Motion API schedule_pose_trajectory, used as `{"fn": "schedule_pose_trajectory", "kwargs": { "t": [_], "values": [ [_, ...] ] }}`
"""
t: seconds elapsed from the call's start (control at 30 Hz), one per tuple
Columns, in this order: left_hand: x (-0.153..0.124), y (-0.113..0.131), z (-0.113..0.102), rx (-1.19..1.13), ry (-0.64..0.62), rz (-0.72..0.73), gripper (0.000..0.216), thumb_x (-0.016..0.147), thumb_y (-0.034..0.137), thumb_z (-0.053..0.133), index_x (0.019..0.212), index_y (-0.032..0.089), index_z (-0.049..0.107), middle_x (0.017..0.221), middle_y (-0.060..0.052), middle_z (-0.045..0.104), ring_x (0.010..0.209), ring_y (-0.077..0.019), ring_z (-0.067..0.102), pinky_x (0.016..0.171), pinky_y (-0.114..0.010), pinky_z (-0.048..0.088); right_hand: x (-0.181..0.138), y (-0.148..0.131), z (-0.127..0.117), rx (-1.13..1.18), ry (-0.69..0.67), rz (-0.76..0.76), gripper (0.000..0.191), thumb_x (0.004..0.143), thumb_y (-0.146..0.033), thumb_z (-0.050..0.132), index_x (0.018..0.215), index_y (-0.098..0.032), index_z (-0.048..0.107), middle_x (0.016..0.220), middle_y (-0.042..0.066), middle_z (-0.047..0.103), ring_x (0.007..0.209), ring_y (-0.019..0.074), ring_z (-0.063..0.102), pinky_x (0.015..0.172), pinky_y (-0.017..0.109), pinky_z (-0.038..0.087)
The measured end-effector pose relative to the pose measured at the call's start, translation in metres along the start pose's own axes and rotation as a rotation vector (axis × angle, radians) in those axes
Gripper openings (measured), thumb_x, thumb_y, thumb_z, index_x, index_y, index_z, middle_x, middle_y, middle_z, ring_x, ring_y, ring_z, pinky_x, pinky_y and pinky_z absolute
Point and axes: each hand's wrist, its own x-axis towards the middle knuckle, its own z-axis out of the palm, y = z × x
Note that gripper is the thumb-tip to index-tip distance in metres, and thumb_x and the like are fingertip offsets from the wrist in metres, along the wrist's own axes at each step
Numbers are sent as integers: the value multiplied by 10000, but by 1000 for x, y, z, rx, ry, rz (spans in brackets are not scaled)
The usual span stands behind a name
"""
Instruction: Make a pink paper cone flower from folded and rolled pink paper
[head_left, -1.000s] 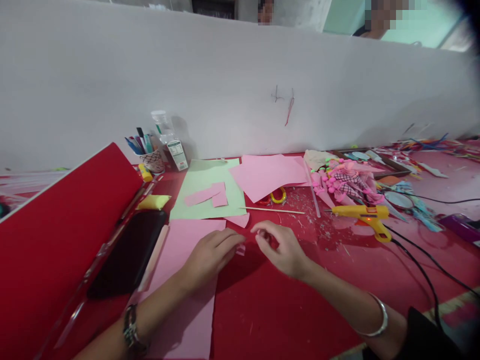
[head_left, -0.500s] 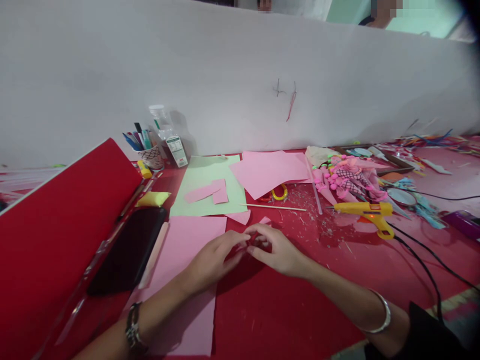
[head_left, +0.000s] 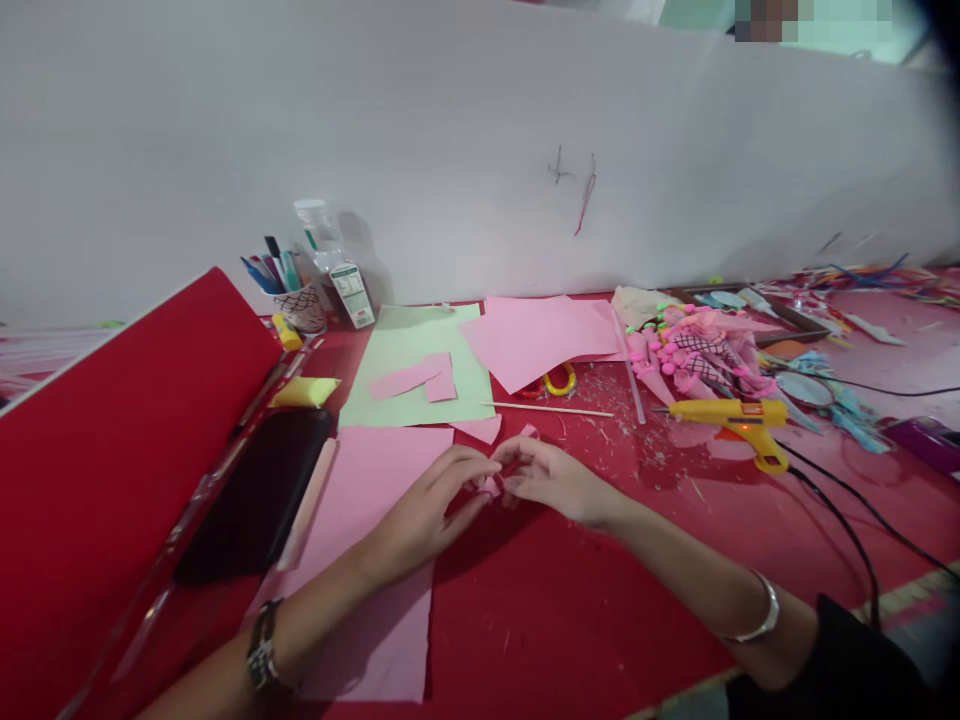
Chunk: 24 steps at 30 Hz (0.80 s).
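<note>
My left hand [head_left: 442, 495] pinches a small curled piece of pink paper [head_left: 490, 486] between thumb and fingers. At its right side, my right hand [head_left: 555, 480] has its fingers bent, thumb and fingertips closed on the same piece. Fingers partly cover the paper, so its full shape is hidden. Just behind the hands lie a thin wooden stick [head_left: 555, 409] and a pink paper scrap [head_left: 480, 430]. A large pink sheet [head_left: 367, 600] lies under my left forearm.
A yellow glue gun [head_left: 735, 413] with black cords lies at right, near bundled pink paper cones [head_left: 697, 350]. Pink sheets [head_left: 540, 335] and a pale green sheet [head_left: 397, 340] lie behind. At left are a black phone [head_left: 255, 500], pen cup [head_left: 300, 308] and bottle [head_left: 330, 255].
The small pink piece shows more plainly between my fingertips now. My right hand has shifted slightly and its fingers have turned; the camera view has moved a little.
</note>
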Motion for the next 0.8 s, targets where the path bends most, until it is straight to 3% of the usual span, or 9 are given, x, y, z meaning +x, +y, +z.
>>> {"fn": "schedule_pose_trajectory", "kwargs": {
  "t": [0.27,0.43,0.57,0.8],
  "values": [
    [-1,3,1,-17,-29,13,240,829,122,450,1047,221,456,917,-33,484,816,-134,482,732,-283,436,-2,-4,0,71,-48,94,298,714,-199,609,979,-170,478,882,18,510,728,89,523,721,273,413],
    [-1,5,1,-43,-27,48,295,819,126,473,1085,246,429,900,-25,473,793,-131,479,714,-283,446,-3,-5,1,152,-73,124,232,776,-269,547,972,-156,494,760,6,548,682,99,564,701,282,432],
    [-1,5,2,-30,-69,46,324,808,117,480,1097,257,432,900,-24,466,782,-129,483,707,-282,452,-2,-3,3,63,-55,89,209,787,-295,531,939,-155,507,745,8,563,691,103,564,708,284,434],
    [-2,7,3,54,-107,32,334,783,103,487,1080,244,433,947,-32,485,848,-146,513,746,-308,468,-3,2,6,-203,-43,-35,199,779,-256,530,956,-178,487,889,19,523,816,120,513,754,280,408]
  ]
}}
